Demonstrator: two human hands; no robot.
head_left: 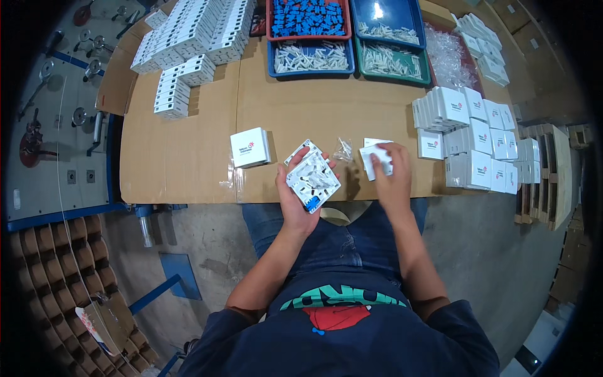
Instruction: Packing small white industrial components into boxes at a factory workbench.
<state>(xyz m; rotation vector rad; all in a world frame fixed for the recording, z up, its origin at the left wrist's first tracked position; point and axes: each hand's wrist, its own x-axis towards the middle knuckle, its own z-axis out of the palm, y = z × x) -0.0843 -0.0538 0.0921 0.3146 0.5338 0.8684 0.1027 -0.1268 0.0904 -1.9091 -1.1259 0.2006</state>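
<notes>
White plastic fills the scene: the left hand (295,195) cradles an open square wall-box base (313,181), its grip closed around the lower edge, blue fittings showing at the near corner. A second white plate (301,151) sits just behind that grip. To its right, across a small clear plastic bag (343,149), the right hand (391,169) closes its grip on a folded white paper or thin cover (375,160) resting on the cardboard-covered surface (188,157). One finished white box (250,147) lies left of the left hand; stacks of packed white boxes (471,138) stand right of the right hand. Trays of blue and white small parts (311,38) sit well beyond both. The work looks mid-assembly, the base fitted but uncovered. The next move seems to call for lifting the white piece cleanly off the surface and squaring it to the base.
</notes>
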